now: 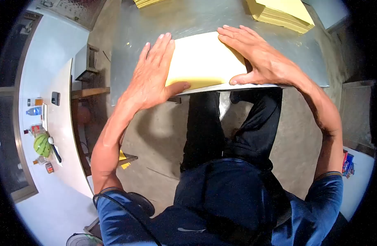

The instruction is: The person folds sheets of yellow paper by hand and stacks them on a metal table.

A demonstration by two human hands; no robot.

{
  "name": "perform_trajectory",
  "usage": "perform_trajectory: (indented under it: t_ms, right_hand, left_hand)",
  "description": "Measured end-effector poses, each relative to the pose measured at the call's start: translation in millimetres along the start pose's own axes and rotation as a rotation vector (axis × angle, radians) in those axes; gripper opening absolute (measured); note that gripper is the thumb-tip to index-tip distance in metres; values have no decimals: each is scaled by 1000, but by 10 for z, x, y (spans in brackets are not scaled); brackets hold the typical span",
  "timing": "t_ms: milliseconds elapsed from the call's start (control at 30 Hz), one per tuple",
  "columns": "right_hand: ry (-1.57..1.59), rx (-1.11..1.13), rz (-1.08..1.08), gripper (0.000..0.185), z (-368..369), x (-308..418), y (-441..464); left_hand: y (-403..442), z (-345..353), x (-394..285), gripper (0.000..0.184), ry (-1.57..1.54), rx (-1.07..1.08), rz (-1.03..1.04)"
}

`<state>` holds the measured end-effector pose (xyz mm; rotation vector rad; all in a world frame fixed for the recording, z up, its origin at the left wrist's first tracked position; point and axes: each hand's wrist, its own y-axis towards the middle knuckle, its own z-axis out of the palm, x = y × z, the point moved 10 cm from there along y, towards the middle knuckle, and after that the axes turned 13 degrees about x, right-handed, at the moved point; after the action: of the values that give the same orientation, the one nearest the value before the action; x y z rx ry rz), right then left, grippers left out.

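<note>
A yellow sheet or stack of sheets [205, 59] lies at the front edge of the grey metal table [135, 37]. Along its left side rests my left hand [155, 71], fingers stretched forward and thumb on the near left corner. My right hand [254, 55] lies against the right side, fingers extended toward the far corner and thumb at the near right corner. Both hands touch the yellow paper from opposite sides without wrapping round it. How many sheets lie between them I cannot tell.
A thick yellow paper stack [280, 14] stands at the table's far right, another [147, 3] at the far left. To the left, a white table [59, 127] holds a watermelon [42, 144], a bottle [33, 111] and a phone [56, 98]. My legs are below the table edge.
</note>
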<state>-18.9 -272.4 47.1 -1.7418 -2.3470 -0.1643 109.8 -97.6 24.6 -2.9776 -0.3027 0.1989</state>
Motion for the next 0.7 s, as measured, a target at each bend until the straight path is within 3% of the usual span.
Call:
perform_trajectory:
  t_ms: [300,433,700]
  right_hand:
    - [118,-79,-135,106,92,510,793]
    - [73,-106,-110,106,107,382,632]
    - [61,-93,-31,103,31,-157,-171]
  left_hand:
    - [38,9,-9,116,16,4,-2]
    - [36,14,-3,110,7,29,19]
    - [45,7,-30,116,42,48,10]
